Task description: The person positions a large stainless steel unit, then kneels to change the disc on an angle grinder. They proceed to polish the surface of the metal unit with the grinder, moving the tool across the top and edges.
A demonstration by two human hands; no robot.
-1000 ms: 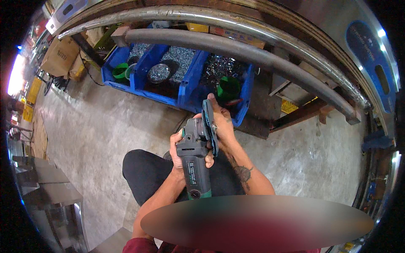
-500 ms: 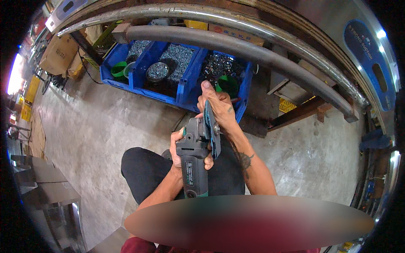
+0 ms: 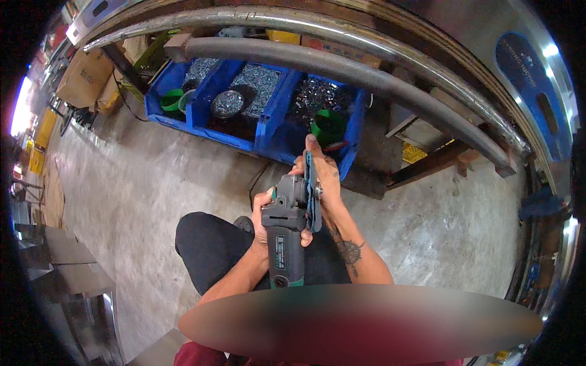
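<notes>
An angle grinder [image 3: 284,235] stands with its head away from me, above my dark trouser leg [image 3: 213,244]. My left hand [image 3: 262,216] is closed around the grinder's body just below the gear head, fingertips showing on the right side. A bluish abrasive disc [image 3: 310,192] sits edge-on at the right of the head. My right hand [image 3: 328,180] is closed on the disc's far edge, thumb pointing up and away; the disc hides part of its fingers. A metal nut [image 3: 318,191] shows at the disc's centre, beside that hand's wrist.
Beyond my hands stand blue bins [image 3: 262,129] of small metal parts, with a round metal bowl [image 3: 227,104] and a green cup [image 3: 328,126] inside. A grey pipe rail [image 3: 342,60] crosses above them. Cardboard boxes [image 3: 85,78] lie far left, metal sheets [image 3: 67,268] near left.
Both hands and the grinder have shifted slightly right. My right hand has come nearer to me, uncovering more of the green cup, and the disc appears more edge-on.
</notes>
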